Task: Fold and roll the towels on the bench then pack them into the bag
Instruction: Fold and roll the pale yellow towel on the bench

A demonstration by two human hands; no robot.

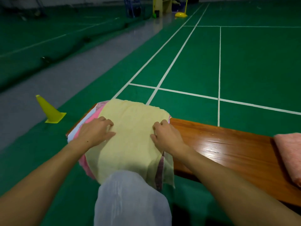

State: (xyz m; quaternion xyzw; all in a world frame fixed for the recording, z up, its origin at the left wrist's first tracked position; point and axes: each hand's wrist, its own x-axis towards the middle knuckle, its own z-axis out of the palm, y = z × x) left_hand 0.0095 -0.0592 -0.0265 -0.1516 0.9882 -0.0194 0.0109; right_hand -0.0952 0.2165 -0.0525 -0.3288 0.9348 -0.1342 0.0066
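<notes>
A pale yellow towel (pixel 132 137) lies spread across the left end of the wooden bench (pixel 228 149), its near edge hanging over the front. Under it show a pink towel (pixel 92 116) and a white one (pixel 73 133). My left hand (pixel 96 131) rests on the yellow towel's left side with fingers bent, fingertips pressing the cloth. My right hand (pixel 164 133) sits on the towel's right edge, fingers curled into the fabric. A folded pink towel (pixel 290 155) lies at the bench's right end. No bag is in view.
A yellow cone (pixel 50 110) stands on the floor left of the bench. My knee in light grey trousers (pixel 130 198) is below the towel. Green court floor with white lines stretches ahead; yellow posts and blue racks stand far back.
</notes>
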